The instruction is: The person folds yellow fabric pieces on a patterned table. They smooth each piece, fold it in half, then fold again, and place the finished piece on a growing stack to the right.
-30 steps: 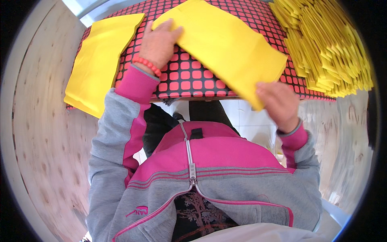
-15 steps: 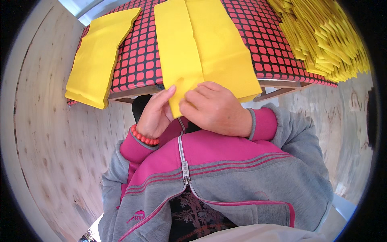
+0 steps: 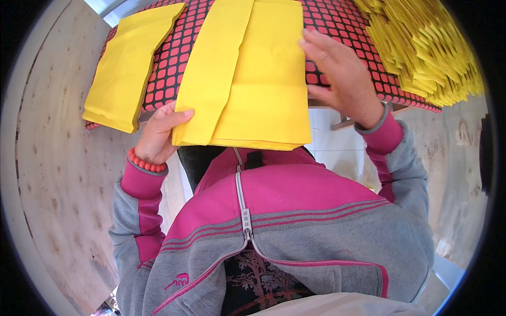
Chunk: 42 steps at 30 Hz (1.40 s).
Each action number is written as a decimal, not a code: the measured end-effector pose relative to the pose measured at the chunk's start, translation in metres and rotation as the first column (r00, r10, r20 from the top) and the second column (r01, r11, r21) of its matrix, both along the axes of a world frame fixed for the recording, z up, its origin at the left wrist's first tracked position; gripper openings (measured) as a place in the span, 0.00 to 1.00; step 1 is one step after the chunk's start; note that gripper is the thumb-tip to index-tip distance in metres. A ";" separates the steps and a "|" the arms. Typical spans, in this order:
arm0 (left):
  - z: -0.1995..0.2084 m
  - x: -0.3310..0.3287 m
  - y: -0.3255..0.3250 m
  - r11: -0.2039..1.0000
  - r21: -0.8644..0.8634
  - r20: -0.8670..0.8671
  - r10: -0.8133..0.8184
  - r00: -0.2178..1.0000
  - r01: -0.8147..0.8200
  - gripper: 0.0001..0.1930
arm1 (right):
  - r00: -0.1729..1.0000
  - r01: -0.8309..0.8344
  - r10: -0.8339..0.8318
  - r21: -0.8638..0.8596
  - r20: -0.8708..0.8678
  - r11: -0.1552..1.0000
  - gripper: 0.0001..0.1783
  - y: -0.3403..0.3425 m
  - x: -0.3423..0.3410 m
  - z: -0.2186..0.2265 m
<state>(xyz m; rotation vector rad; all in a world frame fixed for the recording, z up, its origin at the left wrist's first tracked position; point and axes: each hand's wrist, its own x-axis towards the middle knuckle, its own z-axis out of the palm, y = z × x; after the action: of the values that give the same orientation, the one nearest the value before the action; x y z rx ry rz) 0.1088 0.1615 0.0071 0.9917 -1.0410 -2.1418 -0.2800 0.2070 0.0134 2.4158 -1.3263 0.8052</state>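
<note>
A stack of thin yellow sheets (image 3: 271, 89), paper or cloth, I cannot tell which, lies in front of me and juts over the table's near edge. Along its left side runs a long folded yellow strip (image 3: 213, 68) on top. My left hand (image 3: 162, 129) pinches the stack's near left corner, thumb above and fingers hidden beneath; a red bead bracelet (image 3: 146, 162) circles that wrist. Beside the stack's right edge, my right hand (image 3: 342, 73) is open, fingers apart and a little blurred, its fingertips close to the edge.
The table (image 3: 176, 63) has a red-and-black checked cover. Another yellow stack (image 3: 126, 66) lies at its left, overhanging the near edge. A large heap of folded yellow pieces (image 3: 429, 52) fills the right end. A wooden panel (image 3: 58, 158) stands on the left.
My hands have moved apart: the left to the stack's near left corner, the right up to its right edge, off the strip. The stack has turned and now lies straighter before me.
</note>
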 end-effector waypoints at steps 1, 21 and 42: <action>0.004 0.002 -0.003 1.000 0.002 0.010 -0.018 1.000 0.018 0.22 | 0.998 -0.060 0.060 0.007 0.013 0.998 0.34 -0.002 0.010 -0.007; 0.031 -0.097 -0.193 -0.080 -0.484 0.785 0.401 0.472 0.872 0.24 | 0.987 -0.022 0.042 -0.124 0.156 0.992 0.07 -0.021 0.123 -0.026; 0.044 -0.066 -0.048 0.025 -0.447 0.845 0.341 0.413 0.894 0.38 | 0.999 -0.028 0.031 0.224 -0.008 0.974 0.13 -0.013 0.102 0.016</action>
<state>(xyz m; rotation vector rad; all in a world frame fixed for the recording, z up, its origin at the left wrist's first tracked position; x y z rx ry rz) 0.0433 0.1132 0.0514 0.9350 -2.9975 -0.2237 -0.1776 0.1936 0.0296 2.6122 -1.4501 0.6799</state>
